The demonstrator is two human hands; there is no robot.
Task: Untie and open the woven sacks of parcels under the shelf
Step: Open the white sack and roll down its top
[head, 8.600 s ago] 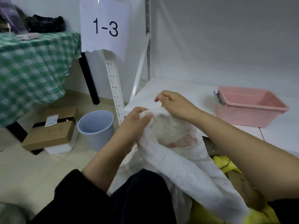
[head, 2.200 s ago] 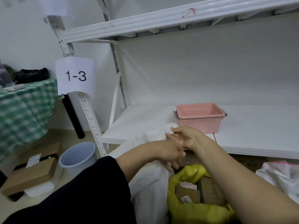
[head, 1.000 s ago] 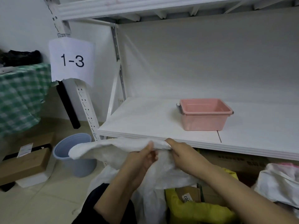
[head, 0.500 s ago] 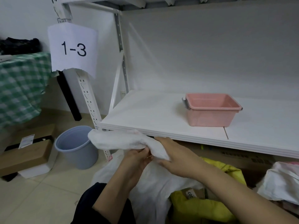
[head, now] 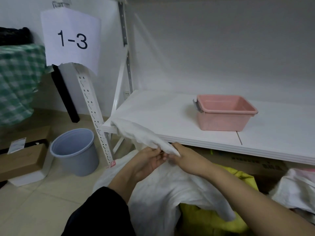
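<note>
Left hand (head: 148, 161), right hand (head: 186, 158), both pinching white sack (head: 158, 193) neck

The person is wearing a black sleeve (head: 100, 212) on the left arm (head: 122, 181) (left hand (head: 148, 161) and right hand (head: 185, 159) are going ungloved)

Shelf (head: 158, 114): pink tub (head: 225, 114) upright, right of centre, apart from front edge. End of white sack (head: 136, 133) draped over front-left corner. Floor (head: 42, 205): grey bin (head: 75, 150) by shelf's left post, brown box (head: 20, 160) further left, yellow bag (head: 213, 220) under front edge.
</note>
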